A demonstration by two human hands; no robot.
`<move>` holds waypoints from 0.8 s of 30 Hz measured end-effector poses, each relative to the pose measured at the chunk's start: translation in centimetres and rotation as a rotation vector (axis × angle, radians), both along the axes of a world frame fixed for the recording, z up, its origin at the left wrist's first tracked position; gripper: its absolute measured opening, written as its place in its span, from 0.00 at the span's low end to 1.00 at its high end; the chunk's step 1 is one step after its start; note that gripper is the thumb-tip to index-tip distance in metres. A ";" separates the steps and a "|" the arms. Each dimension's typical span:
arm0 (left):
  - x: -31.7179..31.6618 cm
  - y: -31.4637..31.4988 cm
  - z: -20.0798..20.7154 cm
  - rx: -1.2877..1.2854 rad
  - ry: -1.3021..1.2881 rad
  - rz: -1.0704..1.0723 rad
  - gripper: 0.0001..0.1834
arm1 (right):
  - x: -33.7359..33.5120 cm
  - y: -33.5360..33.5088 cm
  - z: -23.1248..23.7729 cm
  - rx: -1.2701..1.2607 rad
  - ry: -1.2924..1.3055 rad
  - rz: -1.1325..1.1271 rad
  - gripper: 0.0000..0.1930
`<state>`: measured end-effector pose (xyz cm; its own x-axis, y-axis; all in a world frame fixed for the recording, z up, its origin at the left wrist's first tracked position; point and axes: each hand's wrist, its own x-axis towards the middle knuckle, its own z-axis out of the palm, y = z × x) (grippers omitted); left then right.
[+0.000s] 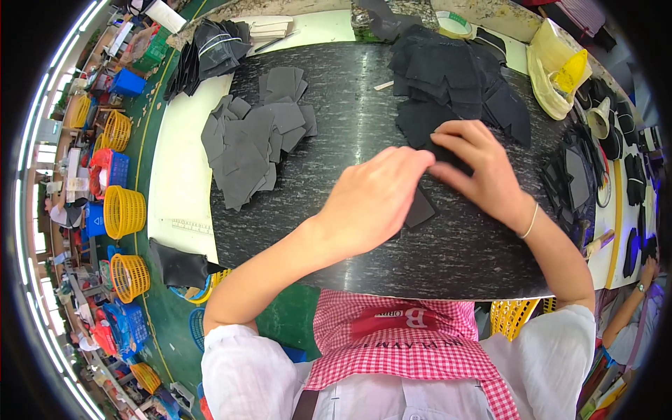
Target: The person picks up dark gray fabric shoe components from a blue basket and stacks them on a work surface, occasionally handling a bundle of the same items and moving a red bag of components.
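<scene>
My left hand (381, 199) is closed, fingers bent together, over the middle of the dark table. From under it sticks a small dark flat piece (421, 208), and the hidden fingers appear to hold it. Just to the right, my right hand (484, 168) is curved, thumb apart from the other fingers; its thumb tip meets the left fingertips. Beyond the right fingertips lies a heap of black cut pieces (437, 73). A looser pile of grey cut pieces (245, 143) spreads on the table's left part.
A banded black bundle (220, 49) sits at the far left corner, a yellow bag (549, 70) at the far right. More black pieces (567, 175) line the right edge. A tape roll (453, 24) stands at the back. Yellow baskets (126, 212) stand on the green floor leftward.
</scene>
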<state>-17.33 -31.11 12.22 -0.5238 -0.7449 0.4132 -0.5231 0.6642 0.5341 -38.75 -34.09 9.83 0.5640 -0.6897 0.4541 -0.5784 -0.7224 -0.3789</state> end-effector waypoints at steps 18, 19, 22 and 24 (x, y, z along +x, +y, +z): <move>2.2 -5.3 0.1 1.239 1.177 -0.312 0.30 | 0.7 5.4 1.4 0.011 0.092 0.281 0.25; 2.3 -3.9 0.4 1.228 1.248 -0.319 0.31 | 0.5 5.1 2.3 0.002 0.013 0.242 0.26; 1.9 -1.4 1.0 1.227 1.305 -0.341 0.31 | 2.4 4.9 4.7 -0.044 -0.104 0.226 0.30; 1.3 -0.4 1.5 1.277 1.353 -0.372 0.31 | 3.9 4.4 5.9 0.019 -0.214 0.191 0.32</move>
<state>-16.06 -31.49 13.72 -0.5488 -0.8360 -0.0037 0.6668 -0.4403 0.6012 -34.84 -29.71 15.75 0.5773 -0.5896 0.5649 -0.3381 -0.8023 -0.4919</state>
